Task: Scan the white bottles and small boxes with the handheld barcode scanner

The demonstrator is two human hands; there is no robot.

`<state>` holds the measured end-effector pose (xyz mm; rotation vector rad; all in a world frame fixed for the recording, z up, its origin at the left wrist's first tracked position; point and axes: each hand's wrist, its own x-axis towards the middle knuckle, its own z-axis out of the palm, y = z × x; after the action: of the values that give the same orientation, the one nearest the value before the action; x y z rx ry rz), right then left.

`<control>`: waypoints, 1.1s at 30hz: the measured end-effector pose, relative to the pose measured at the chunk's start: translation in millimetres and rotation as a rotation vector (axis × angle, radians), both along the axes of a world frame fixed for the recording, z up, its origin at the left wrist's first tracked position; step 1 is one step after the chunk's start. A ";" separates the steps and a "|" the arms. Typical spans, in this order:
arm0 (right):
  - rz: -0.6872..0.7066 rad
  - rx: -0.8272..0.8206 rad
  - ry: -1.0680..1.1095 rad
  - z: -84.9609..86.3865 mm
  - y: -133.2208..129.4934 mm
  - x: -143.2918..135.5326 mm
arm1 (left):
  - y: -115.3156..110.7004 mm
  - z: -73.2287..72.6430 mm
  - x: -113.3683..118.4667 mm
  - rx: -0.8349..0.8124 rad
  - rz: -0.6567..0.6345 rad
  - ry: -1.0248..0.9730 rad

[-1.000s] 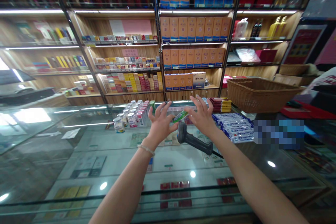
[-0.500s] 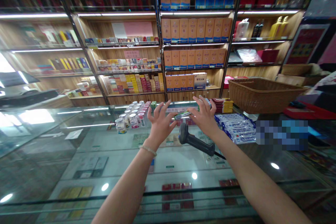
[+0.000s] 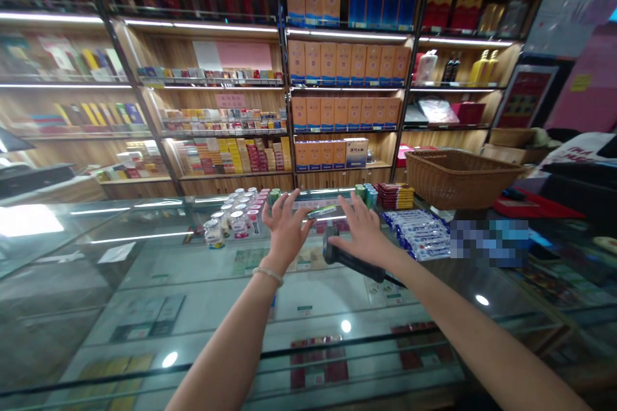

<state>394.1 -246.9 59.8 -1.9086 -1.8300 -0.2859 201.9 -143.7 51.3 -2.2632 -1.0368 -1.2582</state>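
Note:
My left hand (image 3: 285,228), a beaded bracelet on its wrist, pinches one end of a slim green-and-white packet (image 3: 322,211) between thumb and forefinger, its other fingers spread. The packet is held above the glass counter, and its print is too small to read. My right hand (image 3: 364,231) is apart from the packet, its fingers open and holding nothing. Just below it lies a black handheld barcode scanner (image 3: 354,262) on the glass, partly covered by the hand. Whether the thumb touches the scanner I cannot tell.
Small white-lidded jars (image 3: 240,223) stand left of my hands on the glass counter (image 3: 207,295). To the right are blue-and-white packets (image 3: 419,234), red-and-yellow packs (image 3: 395,194) and a wicker basket (image 3: 460,183). Shelves of boxes (image 3: 344,114) line the back wall.
My right hand has let go of the packet's right end and moved down and nearer, over the scanner. The left hand still holds the packet. The view has shifted slightly right.

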 end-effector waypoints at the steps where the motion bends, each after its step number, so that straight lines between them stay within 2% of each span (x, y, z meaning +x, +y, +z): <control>1: -0.003 -0.074 0.012 -5.2 -5.5 -3.2 | -0.2 -0.4 0.3 -0.009 0.000 -0.004; 5: -0.032 -0.260 0.006 -27.6 -21.8 -16.4 | -1.7 -1.5 0.9 -0.039 -0.024 -0.015; 9: -0.084 -0.294 -0.030 -39.0 -25.7 -26.5 | -0.9 -3.7 0.1 -0.055 -0.035 -0.028; 13: -0.111 -0.254 -0.043 -40.9 -23.4 -27.6 | 1.7 -6.7 -0.4 -0.047 -0.020 -0.024; 22: -0.062 -0.323 -0.010 -37.5 -7.0 -8.1 | 2.2 -6.7 -2.2 -0.089 0.019 -0.052; 29: -0.062 -0.170 0.052 -47.4 10.2 16.4 | 6.1 -8.8 -6.9 -0.129 0.062 -0.066; 33: -0.018 0.041 0.232 -37.0 3.2 28.1 | 8.5 -11.2 -7.0 -0.133 0.083 -0.084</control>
<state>422.2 -243.7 22.9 -1.8465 -1.6437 -0.1018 195.0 -135.3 40.1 -2.2546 -1.2653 -1.2945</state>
